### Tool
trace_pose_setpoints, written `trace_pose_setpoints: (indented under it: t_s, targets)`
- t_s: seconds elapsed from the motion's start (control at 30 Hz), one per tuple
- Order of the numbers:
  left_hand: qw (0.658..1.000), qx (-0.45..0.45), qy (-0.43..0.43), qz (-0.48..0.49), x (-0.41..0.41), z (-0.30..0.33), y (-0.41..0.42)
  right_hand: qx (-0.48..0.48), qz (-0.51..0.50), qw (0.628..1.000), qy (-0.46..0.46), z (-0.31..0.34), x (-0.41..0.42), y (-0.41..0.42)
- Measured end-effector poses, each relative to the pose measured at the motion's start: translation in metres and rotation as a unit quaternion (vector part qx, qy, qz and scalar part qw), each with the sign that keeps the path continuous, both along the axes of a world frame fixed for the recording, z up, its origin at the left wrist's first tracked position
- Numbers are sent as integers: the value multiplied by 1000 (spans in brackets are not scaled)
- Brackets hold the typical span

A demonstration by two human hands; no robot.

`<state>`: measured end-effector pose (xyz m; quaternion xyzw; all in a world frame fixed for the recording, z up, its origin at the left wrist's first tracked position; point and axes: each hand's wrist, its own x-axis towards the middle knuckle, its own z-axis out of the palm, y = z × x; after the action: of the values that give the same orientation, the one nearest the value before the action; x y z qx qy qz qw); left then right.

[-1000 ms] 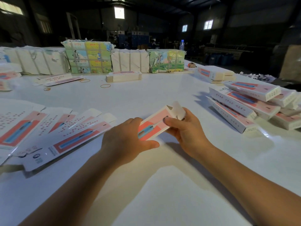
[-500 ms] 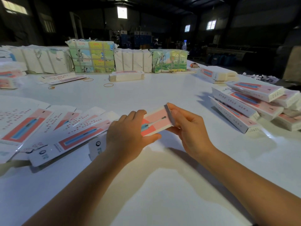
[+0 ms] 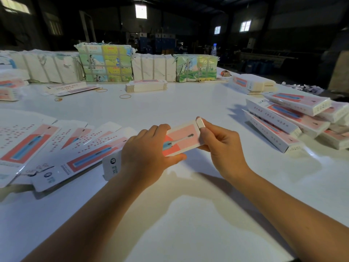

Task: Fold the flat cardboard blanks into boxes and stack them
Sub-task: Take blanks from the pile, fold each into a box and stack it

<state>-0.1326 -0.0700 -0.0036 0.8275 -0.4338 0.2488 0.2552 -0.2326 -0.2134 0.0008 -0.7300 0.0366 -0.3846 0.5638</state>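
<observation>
A long white and pink toothbrush box (image 3: 182,139) is held just above the white table (image 3: 188,214) in the middle of the head view. My left hand (image 3: 147,154) grips its middle, fingers over the top and thumb below. My right hand (image 3: 221,146) pinches the far right end, where a small white end flap (image 3: 200,122) sticks up by my fingertips. Flat printed blanks (image 3: 62,146) lie fanned out to the left. Several folded boxes (image 3: 294,120) are piled at the right.
Wrapped bundles (image 3: 105,63) of printed and white stock line the table's far edge. A short stack of blanks (image 3: 146,85) and loose rubber bands (image 3: 125,96) lie in front of them. More boxes (image 3: 253,84) sit at the far right, a bottle (image 3: 213,49) behind.
The box has turned flatter, its pink face now up. The open end flaps seen a second ago have been folded in, and my right hand has closed on the box's end.
</observation>
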Motion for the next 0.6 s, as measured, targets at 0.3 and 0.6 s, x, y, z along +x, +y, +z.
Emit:
trace_pose_setpoints:
  t_s: [0.3,0.6]
  targets:
    - [999,-2,-35,7,-4,0,-2,-99,-53,992,50,-7,-3,8]
    - [999,-23,-35,26,-7,-3,-7,-121,-6,989,86,-14,-1,17]
